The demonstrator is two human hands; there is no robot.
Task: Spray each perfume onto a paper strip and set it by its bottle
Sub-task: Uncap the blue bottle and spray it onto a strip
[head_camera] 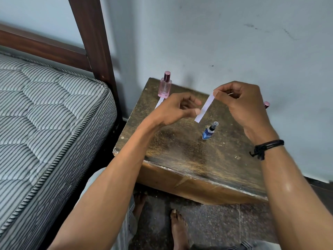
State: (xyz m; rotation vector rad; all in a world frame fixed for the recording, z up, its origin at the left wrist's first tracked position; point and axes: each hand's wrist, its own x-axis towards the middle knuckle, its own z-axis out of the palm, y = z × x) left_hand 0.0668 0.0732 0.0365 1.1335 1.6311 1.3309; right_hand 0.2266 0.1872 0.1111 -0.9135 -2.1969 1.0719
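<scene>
three perfume bottles, two paper strips

Both my forearms reach forward over the wooden table. My right hand is raised above it, thumb and forefinger pinched together. My left hand hovers lower over the table, fingers loosely curled, thumb extended toward the right.

A pink bottle, a blue bottle, a white paper strip, a grey-striped mattress, a black wristband.
</scene>
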